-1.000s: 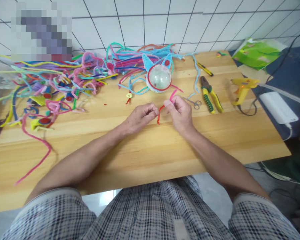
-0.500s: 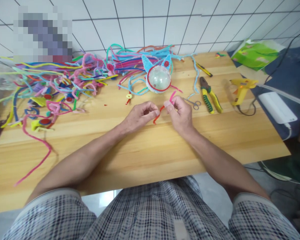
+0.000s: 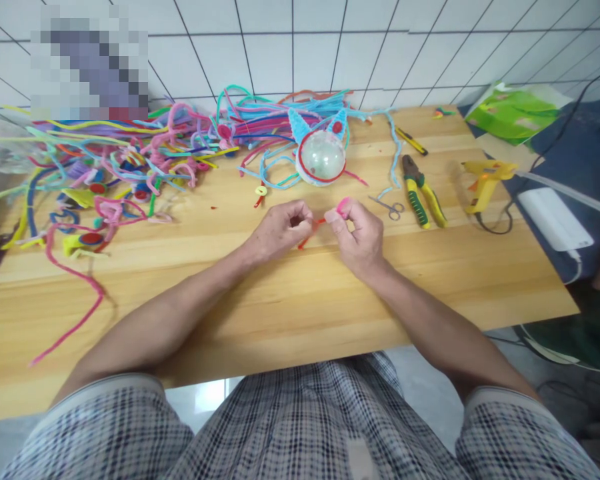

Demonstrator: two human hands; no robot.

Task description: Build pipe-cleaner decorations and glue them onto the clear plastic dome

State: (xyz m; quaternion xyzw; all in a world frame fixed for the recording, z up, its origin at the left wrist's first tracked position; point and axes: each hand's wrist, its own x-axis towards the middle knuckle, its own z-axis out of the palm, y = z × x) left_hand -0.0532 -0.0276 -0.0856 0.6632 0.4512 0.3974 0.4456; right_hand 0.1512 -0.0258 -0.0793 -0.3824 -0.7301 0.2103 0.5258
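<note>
"What's in the hands, mid-frame?"

"A short, fuzzy red pipe cleaner [image 3: 303,245], thin and slightly bent, its free end pointing down and left; the left hand [image 3: 280,233] pinches it between thumb and forefinger; the right hand [image 3: 363,237] grasps its other side together with a bright pink pipe cleaner [image 3: 343,205], which curves over the forefinger; the fingertips hide where the colours meet, so I can't tell whether they are joined."

"Any writing?"

"The patterned green packet [image 3: 517,113] at upper right is too blurred to read."

"And around them, near to far?"

"The pale wooden table [image 3: 290,313] fills the foreground; a long, kinked magenta pipe cleaner [image 3: 77,275] trails at lower left; right of centre lie small scissors [image 3: 394,210], then pliers [image 3: 425,193] with green-and-yellow grips; a yellow glue gun [image 3: 487,180] stands farther right; just beyond the hands, a clear ball [image 3: 323,157] with a red rim and blue pointed ears blocks part of the view behind; a tangled heap of pipe cleaners [image 3: 130,153] spreads across the upper left; white wall tiles [image 3: 320,53] close off the top."
</note>
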